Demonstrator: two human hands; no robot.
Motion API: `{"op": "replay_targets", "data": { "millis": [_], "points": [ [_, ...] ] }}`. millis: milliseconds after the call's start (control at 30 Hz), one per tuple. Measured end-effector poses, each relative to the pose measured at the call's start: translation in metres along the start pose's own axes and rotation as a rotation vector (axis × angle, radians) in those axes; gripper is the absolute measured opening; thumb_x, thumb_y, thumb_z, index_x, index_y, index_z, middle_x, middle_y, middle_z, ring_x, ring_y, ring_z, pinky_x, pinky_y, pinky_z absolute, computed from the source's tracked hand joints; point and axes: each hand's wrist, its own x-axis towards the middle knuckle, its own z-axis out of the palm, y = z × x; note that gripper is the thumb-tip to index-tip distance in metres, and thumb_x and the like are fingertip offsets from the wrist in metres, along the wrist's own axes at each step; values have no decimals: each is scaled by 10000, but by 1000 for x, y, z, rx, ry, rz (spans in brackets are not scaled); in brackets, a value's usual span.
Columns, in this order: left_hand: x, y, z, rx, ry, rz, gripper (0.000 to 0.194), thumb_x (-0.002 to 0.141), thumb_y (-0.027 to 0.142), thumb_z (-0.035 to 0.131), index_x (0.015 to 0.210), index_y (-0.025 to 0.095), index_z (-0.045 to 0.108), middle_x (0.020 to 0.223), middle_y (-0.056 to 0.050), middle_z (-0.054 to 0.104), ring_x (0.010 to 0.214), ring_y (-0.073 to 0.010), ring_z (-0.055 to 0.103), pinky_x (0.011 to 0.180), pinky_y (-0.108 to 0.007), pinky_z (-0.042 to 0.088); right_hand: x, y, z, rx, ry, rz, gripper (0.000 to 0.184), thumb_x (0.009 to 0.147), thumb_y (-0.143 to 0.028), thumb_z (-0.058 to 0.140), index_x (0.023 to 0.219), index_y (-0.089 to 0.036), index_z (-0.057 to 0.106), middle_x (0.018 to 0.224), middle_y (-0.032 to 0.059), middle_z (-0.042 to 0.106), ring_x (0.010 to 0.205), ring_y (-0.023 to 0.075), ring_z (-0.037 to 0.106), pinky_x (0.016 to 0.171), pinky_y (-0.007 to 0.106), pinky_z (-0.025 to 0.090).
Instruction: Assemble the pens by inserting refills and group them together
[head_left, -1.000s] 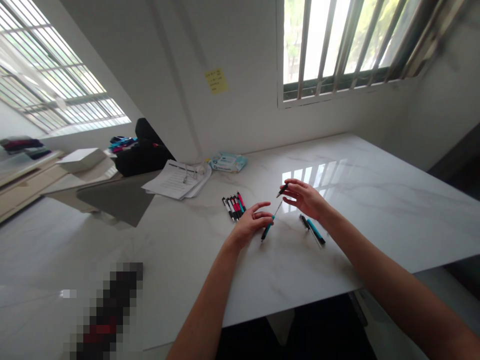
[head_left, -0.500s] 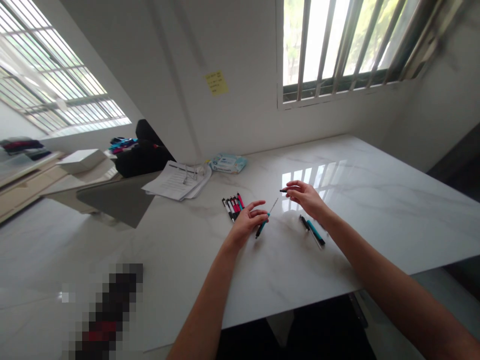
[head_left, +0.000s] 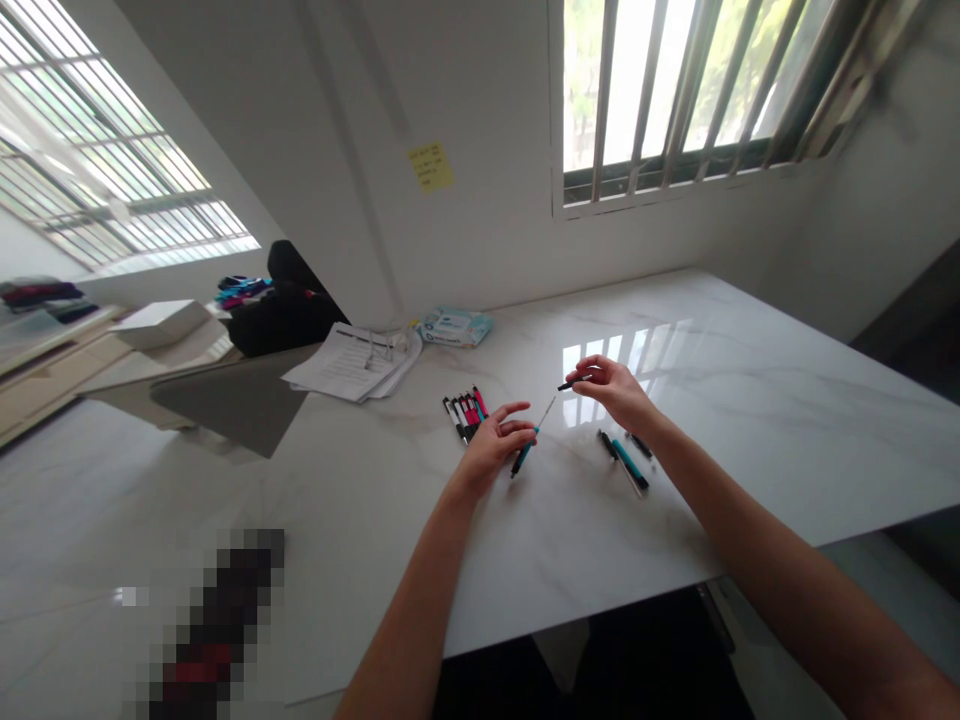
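Note:
My left hand (head_left: 496, 440) pinches a teal pen body (head_left: 520, 456) with its thin refill (head_left: 546, 412) sticking out up and to the right. A short way to the right, my right hand (head_left: 613, 390) grips a small black pen tip piece (head_left: 570, 381), held apart from the refill's end. Both hands hover just above the white marble table (head_left: 750, 400). Under my right wrist lie a teal pen (head_left: 628, 463) and a small black part (head_left: 640, 445). A row of several red, black and teal pens (head_left: 465, 411) lies left of my left hand.
A stack of printed papers (head_left: 352, 364) and a pack of wipes (head_left: 455, 326) sit near the wall. A black bag (head_left: 281, 305) and a white box (head_left: 160, 322) are at the far left. A yellow sticky note (head_left: 430, 166) is on the wall. A barred window (head_left: 675, 90) is behind.
My right hand has pulled the black tip piece off the refill and drawn it away to the right. My left hand has shifted slightly left with the teal pen body.

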Motion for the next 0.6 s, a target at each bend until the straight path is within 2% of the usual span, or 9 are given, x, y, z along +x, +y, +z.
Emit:
{"op": "replay_targets", "data": {
  "millis": [133, 600],
  "points": [
    [-1, 1, 1, -4, -2, 3, 714, 634, 253, 927, 1277, 180, 627, 946, -50, 715, 786, -143, 683, 779, -265, 498, -1, -3, -1, 19, -72, 18, 427, 649, -247, 853, 1019, -220, 643, 972, 58, 777, 916, 208, 703, 894, 382, 492],
    [0, 0, 1, 16, -11, 7, 712, 640, 252, 920, 1284, 181, 626, 942, -42, 712, 796, -136, 674, 773, -258, 484, -2, -3, -3, 18, -166, -11, 466, 688, -233, 823, 1123, -230, 655, 998, 58, 782, 914, 197, 707, 861, 355, 492]
  ]
}}
